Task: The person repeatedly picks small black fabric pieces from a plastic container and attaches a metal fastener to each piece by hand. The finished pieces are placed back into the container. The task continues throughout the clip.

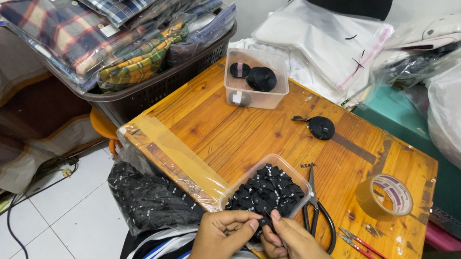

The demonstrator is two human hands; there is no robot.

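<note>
My left hand (221,237) and my right hand (295,249) meet at the near edge of a small wooden table (230,129). Together they pinch a small black fabric label (264,222) between thumbs and forefingers. Just beyond them stands a clear plastic tub (236,188) filled with several folded black labels (269,191). Black-handled scissors (315,206) lie right of the tub, touching my right hand's side. Red thread snips (367,250) lie further right.
A roll of brown packing tape (386,196) sits at the right edge. A black ribbon roll (321,127) lies mid-table; another clear tub (255,95) holds more rolls at the back. A basket (150,92) of bagged plaid shirts stands left; a bag of black labels (149,197) hangs below.
</note>
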